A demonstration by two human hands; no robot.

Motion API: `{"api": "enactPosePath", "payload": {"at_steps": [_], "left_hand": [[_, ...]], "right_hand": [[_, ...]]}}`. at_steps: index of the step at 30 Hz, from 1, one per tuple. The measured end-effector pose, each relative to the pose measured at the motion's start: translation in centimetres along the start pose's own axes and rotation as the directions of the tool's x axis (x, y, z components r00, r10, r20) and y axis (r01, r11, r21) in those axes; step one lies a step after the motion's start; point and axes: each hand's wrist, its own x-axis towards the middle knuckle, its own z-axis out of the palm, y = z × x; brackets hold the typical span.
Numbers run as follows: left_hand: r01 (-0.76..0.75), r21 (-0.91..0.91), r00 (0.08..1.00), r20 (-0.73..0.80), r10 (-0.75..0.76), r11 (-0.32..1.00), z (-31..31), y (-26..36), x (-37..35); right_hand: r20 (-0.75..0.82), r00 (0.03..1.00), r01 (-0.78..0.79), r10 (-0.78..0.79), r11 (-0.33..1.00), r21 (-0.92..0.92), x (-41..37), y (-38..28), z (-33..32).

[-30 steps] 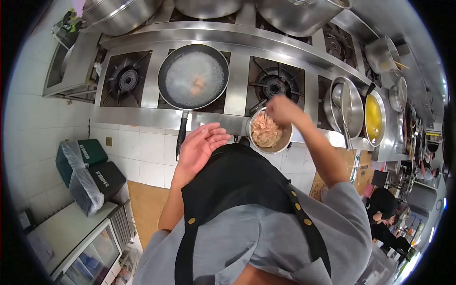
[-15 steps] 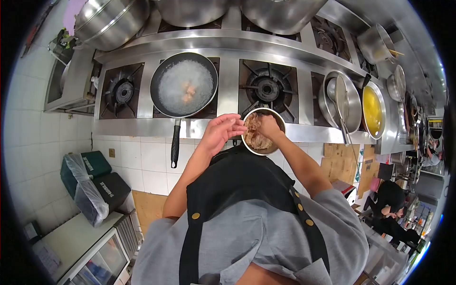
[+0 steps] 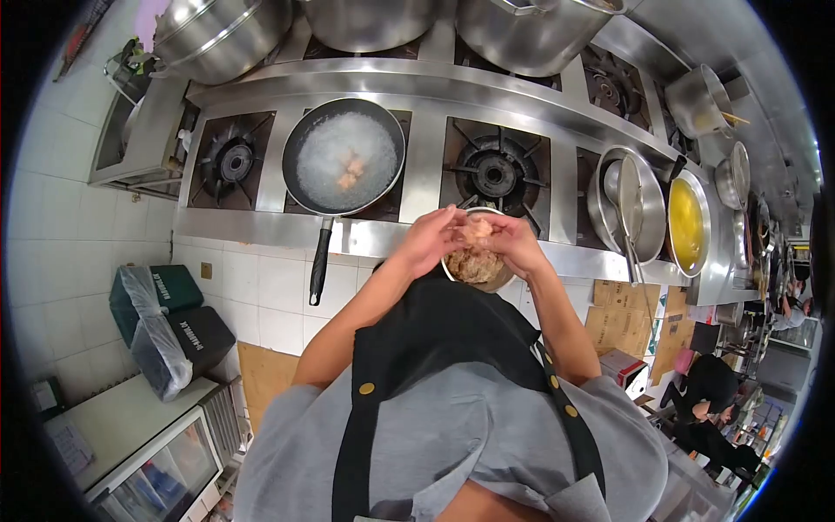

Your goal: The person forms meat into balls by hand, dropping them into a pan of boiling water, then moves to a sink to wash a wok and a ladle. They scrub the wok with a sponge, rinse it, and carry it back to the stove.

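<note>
Your left hand (image 3: 426, 239) and right hand (image 3: 519, 244) are pressed together around one mince lump (image 3: 477, 230). You hold it right above the single bowl (image 3: 502, 282) at the counter edge, likely so scraps fall back in. One pan (image 3: 290, 158) of bubbling water sits close ahead-left, with two or three pale pieces (image 3: 350, 169) floating in it. Two bare burners (image 3: 494, 170) flank the pan.

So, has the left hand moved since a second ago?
Yes: the left hand moved right, away from the pan handle, onto the meat lump above the bowl.
</note>
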Motion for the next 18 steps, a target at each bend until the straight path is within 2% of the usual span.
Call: {"api": "enactPosePath", "payload": {"at_steps": [1,2,3,4,6,7,8,10,11,12,14,16,18], "left_hand": [[0.115,-0.147,0.989,0.106,-0.099,0.982,-0.1,-0.5,0.8],[0.238,-0.278,0.958,0.225,-0.178,0.931,-0.1,-1.0,1.4],[0.227,-0.283,0.959,0.234,-0.162,0.932,0.0,-1.6,1.7],[0.227,-0.281,0.959,0.233,-0.164,0.932,0.1,-2.2,1.8],[0.09,-0.142,0.987,0.146,-0.069,0.986,0.2,-3.2,1.7],[0.07,-0.129,0.993,0.103,-0.057,0.989,0.2,-3.4,1.6],[0.072,-0.128,0.993,0.1,-0.06,0.989,0.1,-3.5,1.6],[0.061,-0.031,0.996,-0.063,-0.063,0.998,-0.2,-3.4,1.5],[0.065,-0.028,0.996,-0.067,-0.066,0.998,-0.4,-3.4,1.3],[0.015,-0.093,0.994,-0.104,-0.025,0.996,0.3,-2.6,0.7],[-0.033,-0.153,0.99,-0.142,0.011,0.988,0.4,-2.1,0.4],[0.037,-0.31,0.999,0.046,-0.024,0.95,-0.7,-2.6,0.9],[0.021,-0.257,1.0,0.016,-0.017,0.966,-1.3,-3.3,1.0]], "right_hand": [[0.003,1.0,-0.001,0.001,1.0,0.004,0.2,0.7,0.2],[-0.036,0.986,0.149,-0.162,0.959,-0.24,0.6,1.7,0.2],[-0.036,0.945,0.271,-0.326,0.838,-0.473,1.0,2.4,0.3],[-0.036,0.945,0.272,-0.326,0.84,-0.47,1.3,3.0,0.3],[0.061,0.805,0.367,-0.591,0.415,-0.832,1.4,3.4,0.9],[-0.023,0.792,0.291,-0.61,0.41,-0.865,1.2,3.4,1.6],[-0.025,0.793,0.29,-0.608,0.414,-0.863,1.0,2.9,1.9],[0.016,0.823,0.299,-0.568,0.408,-0.863,1.0,1.8,2.5],[-0.1,0.834,0.328,-0.543,0.632,-0.702,1.5,2.7,2.0],[-0.103,0.833,0.329,-0.544,0.636,-0.698,1.3,2.6,2.1],[0.022,0.733,0.405,-0.679,0.411,-0.816,0.7,2.1,2.4],[0.035,0.7,0.421,-0.713,0.373,-0.826,1.1,3.6,2.4],[0.191,0.723,0.497,-0.664,0.309,-0.811,1.8,4.3,2.6]]}}
